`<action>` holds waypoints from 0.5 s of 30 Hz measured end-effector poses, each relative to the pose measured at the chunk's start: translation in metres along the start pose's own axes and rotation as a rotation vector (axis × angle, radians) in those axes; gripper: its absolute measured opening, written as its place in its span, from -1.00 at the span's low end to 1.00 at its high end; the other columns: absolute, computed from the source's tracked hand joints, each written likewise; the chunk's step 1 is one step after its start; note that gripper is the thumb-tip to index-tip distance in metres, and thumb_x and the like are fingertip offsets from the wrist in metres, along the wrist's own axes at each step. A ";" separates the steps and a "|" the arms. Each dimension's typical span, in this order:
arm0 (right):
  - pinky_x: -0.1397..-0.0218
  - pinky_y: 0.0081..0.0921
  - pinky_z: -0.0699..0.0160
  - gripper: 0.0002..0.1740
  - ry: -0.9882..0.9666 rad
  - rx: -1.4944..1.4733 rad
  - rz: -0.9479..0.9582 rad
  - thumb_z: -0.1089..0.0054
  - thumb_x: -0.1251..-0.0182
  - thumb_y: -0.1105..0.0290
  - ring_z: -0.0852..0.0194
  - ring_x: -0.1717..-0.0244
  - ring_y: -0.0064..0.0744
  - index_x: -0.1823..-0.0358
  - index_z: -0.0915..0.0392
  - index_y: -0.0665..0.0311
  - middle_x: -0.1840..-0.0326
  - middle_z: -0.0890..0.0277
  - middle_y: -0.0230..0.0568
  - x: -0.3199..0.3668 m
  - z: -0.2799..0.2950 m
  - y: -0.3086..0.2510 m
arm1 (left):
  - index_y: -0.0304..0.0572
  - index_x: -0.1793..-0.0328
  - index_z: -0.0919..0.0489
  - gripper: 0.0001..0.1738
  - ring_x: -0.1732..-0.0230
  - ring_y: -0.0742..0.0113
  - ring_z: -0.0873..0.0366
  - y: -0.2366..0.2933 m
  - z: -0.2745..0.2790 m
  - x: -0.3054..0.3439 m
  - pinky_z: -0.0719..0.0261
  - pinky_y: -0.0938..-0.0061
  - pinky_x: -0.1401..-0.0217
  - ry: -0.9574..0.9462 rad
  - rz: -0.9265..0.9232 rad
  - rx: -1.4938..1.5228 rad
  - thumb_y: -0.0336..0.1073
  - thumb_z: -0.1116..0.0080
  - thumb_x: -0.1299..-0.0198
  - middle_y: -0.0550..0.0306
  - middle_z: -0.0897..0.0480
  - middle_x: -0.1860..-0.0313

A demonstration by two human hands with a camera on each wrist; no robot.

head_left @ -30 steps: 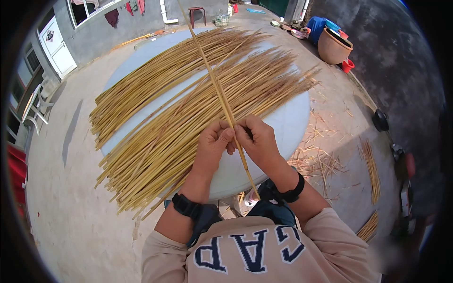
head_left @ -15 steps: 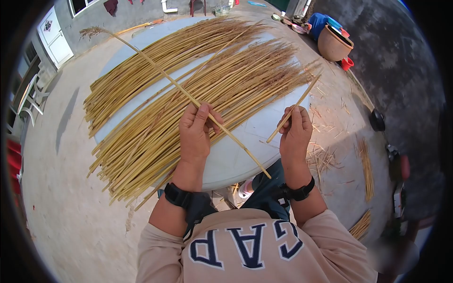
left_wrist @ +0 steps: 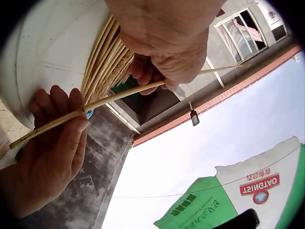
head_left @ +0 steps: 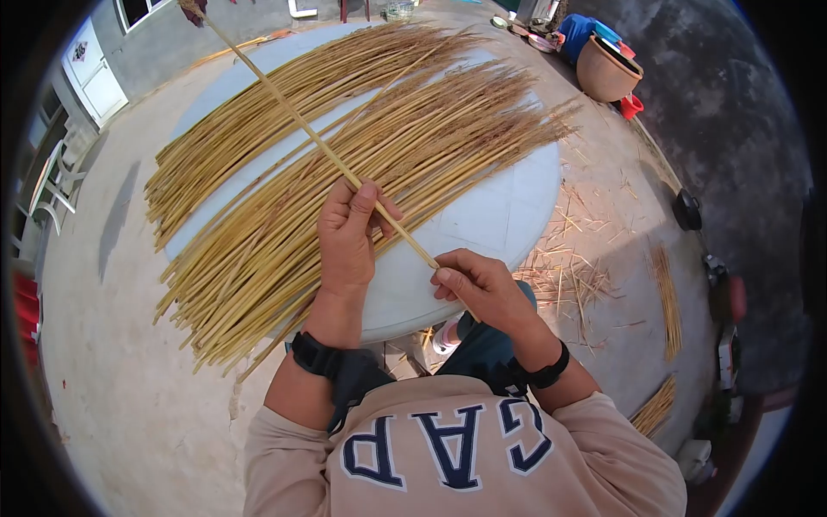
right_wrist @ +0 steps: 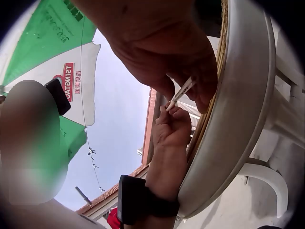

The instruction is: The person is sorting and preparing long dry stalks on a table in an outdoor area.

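A long dry reed stalk (head_left: 297, 118) with a feathery head slants from upper left down to my hands. Partway along it, my left hand (head_left: 345, 237) holds it between thumb and fingers. Lower down, my right hand (head_left: 487, 289) pinches the stalk close to its bottom end, which pokes out past the fingers. In the left wrist view, the stalk (left_wrist: 119, 96) runs across the fingers of the right hand (left_wrist: 55, 143), the thumb against it. Under both hands, a front layer of reed stalks (head_left: 250, 258) and a back layer (head_left: 215, 142) lie on the pale round table (head_left: 508, 211).
Scraps of stalk (head_left: 568, 280) litter the ground right of the table. Beyond them lie a thin bundle (head_left: 666, 302) and a second bundle (head_left: 656, 405). A clay pot (head_left: 606, 71) and a red bucket (head_left: 631, 107) stand at the wall. A white chair (head_left: 53, 185) is on the left.
My hands worked together on the stalk, then parted, the right holding a short piece. That piece is no longer seen; my right hand has returned to the stalk's lower end. The stalk's top swung left.
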State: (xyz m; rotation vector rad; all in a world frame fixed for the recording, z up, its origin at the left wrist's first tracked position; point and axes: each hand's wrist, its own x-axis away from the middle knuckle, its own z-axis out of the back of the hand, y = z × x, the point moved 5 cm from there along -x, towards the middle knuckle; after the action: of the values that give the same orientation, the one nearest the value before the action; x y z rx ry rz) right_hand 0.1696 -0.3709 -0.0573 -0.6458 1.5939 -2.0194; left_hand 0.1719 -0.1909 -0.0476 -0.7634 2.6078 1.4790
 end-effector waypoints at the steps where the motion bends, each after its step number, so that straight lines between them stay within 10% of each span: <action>1: 0.34 -0.72 -0.41 -0.76 0.017 0.028 -0.039 0.07 -0.37 0.40 -0.43 0.39 -0.67 0.08 -0.47 0.40 0.40 -0.48 -0.36 0.000 -0.007 -0.002 | -0.20 0.23 -0.47 -0.82 0.52 0.47 -0.50 0.001 -0.001 0.001 -0.40 0.69 0.56 -0.001 -0.013 -0.019 -0.24 0.01 -0.28 0.11 -0.56 0.53; 9: 0.52 -0.67 -0.26 -0.80 0.197 0.237 0.200 0.08 -0.35 0.43 -0.26 0.57 -0.68 0.14 -0.50 0.33 0.56 -0.37 -0.40 0.000 -0.002 -0.002 | -0.21 0.23 -0.44 -0.80 0.51 0.52 -0.47 0.011 -0.009 0.003 -0.37 0.69 0.51 0.007 -0.072 -0.089 -0.23 0.03 -0.29 0.12 -0.57 0.51; 15: 0.48 -0.50 -0.36 -0.86 0.242 0.382 0.229 0.03 -0.30 0.43 -0.41 0.57 -0.33 0.27 -0.49 0.32 0.55 -0.42 -0.15 0.007 0.003 -0.001 | -0.20 0.18 -0.47 -0.82 0.59 0.50 -0.45 0.008 0.004 0.000 -0.42 0.69 0.54 0.079 -0.073 0.020 -0.26 0.08 -0.31 0.06 -0.59 0.51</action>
State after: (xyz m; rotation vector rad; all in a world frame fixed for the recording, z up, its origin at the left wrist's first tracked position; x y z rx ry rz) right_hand 0.1662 -0.3770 -0.0551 -0.0759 1.2799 -2.2004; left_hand 0.1681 -0.1845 -0.0430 -0.9230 2.6159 1.4293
